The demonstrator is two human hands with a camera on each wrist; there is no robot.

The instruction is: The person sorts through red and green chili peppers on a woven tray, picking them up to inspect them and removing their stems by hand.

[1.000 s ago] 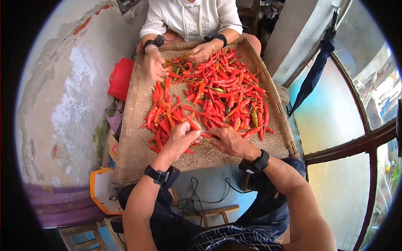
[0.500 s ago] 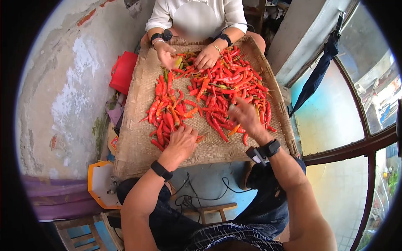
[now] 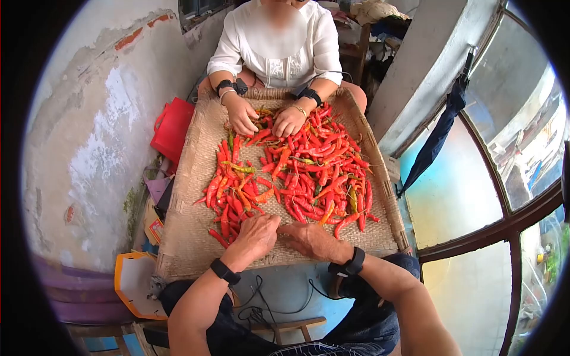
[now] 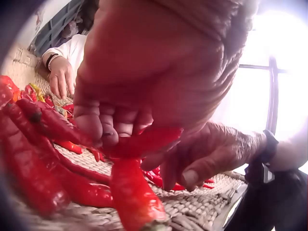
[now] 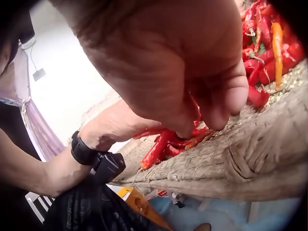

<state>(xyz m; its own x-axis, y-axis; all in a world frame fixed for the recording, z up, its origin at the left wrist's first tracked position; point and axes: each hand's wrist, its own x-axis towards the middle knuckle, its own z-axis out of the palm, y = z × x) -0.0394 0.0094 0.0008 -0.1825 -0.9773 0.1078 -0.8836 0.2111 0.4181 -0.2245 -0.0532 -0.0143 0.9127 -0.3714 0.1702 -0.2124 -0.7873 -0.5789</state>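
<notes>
In the left wrist view my left hand [image 4: 159, 67] holds a red chili pepper [image 4: 154, 142], its fingers bent over it. In the head view that hand [image 3: 256, 237] is low over the front of the woven tray [image 3: 196, 255], beside the smaller pile of red peppers [image 3: 228, 196]. My right hand [image 3: 312, 240] comes in from the right, fingertips close to the left hand's. Its fingers [image 5: 226, 98] are bent in the right wrist view, with a sliver of red showing by the thumb; I cannot tell whether it grips the pepper.
Opposite, a person in white has both hands [image 3: 242, 115] on peppers at the tray's far side. A larger heap of peppers [image 3: 320, 172] fills the right half. A red bag [image 3: 172, 129] and orange-edged box [image 3: 138, 285] stand left; an umbrella [image 3: 436, 133] hangs at right.
My hands were together on a pepper, then parted, the left on the small pile and the right over the heap. Now they have come together again at the tray's front.
</notes>
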